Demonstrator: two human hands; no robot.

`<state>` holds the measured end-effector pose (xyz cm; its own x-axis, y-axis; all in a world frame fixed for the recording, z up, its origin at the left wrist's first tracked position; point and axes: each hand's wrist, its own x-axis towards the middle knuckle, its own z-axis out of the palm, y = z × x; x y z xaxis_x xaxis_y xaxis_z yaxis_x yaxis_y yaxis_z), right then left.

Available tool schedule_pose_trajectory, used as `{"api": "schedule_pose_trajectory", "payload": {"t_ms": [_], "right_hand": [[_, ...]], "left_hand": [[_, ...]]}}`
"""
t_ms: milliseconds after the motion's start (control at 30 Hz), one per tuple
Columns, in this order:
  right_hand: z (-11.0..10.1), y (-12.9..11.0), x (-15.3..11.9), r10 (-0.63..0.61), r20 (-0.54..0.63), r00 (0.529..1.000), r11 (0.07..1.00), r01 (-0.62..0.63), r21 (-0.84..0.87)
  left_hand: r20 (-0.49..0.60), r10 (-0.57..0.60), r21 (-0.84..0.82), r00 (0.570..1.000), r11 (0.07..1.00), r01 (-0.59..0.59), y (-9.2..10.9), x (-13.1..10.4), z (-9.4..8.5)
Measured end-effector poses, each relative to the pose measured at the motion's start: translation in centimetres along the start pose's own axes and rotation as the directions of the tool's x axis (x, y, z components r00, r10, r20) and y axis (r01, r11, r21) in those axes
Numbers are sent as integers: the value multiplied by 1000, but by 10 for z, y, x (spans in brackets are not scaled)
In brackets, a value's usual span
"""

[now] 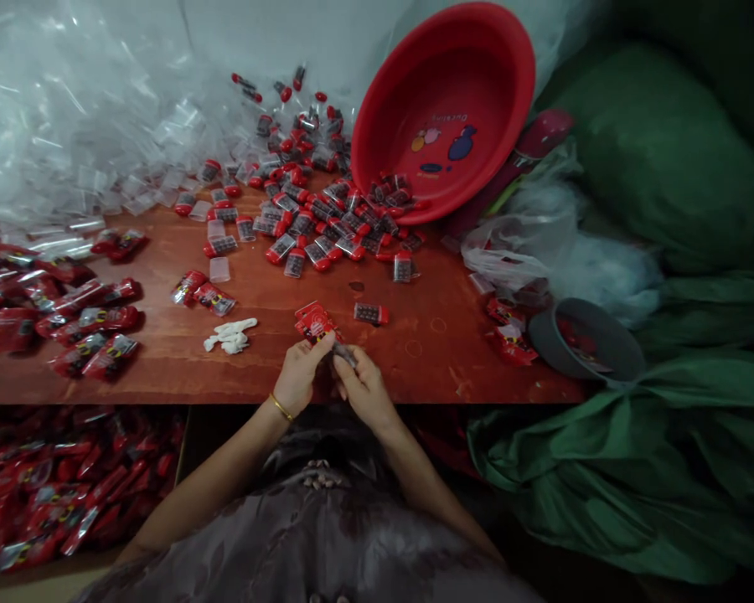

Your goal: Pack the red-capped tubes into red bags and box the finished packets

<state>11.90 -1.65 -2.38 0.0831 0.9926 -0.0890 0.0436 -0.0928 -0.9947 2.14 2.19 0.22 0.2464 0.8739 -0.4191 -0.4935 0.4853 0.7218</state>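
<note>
Near the table's front edge my two hands meet. My left hand (298, 375) pinches a red printed card or wrapper (315, 322) that sticks up past its fingers. My right hand (365, 389) has its fingers closed on a small dark item with a clear cover (345, 355), right beside the red card. A red-capped dark item (370, 314) lies just beyond my right hand. Farther back is a pile of similar red and dark items (327, 222). White crumpled finger covers or scraps (231, 336) lie left of my left hand.
A red basin (443, 159) leans tilted over the pile. Clear plastic sleeves (56, 117) heap at the back left. Wrapped red packs (94, 318) lie left, more fill a box (183, 452) below. A grey bowl (550, 339) and green sacks (653, 469) are at right.
</note>
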Motion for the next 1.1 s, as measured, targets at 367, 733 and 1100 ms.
{"api": "schedule_pose_trajectory", "payload": {"t_ms": [367, 733, 1100], "right_hand": [[0, -9, -3, -7, 69, 998, 998, 3, 64], [8, -10, -9, 16, 64, 998, 999, -19, 34], [18, -18, -7, 6, -70, 998, 999, -4, 38]], "left_hand": [[-50, -44, -19, 998, 999, 43, 18, 3, -5], [-11, 18, 38, 1000, 999, -18, 15, -5, -13], [45, -52, 122, 998, 992, 46, 5, -11, -4]]}}
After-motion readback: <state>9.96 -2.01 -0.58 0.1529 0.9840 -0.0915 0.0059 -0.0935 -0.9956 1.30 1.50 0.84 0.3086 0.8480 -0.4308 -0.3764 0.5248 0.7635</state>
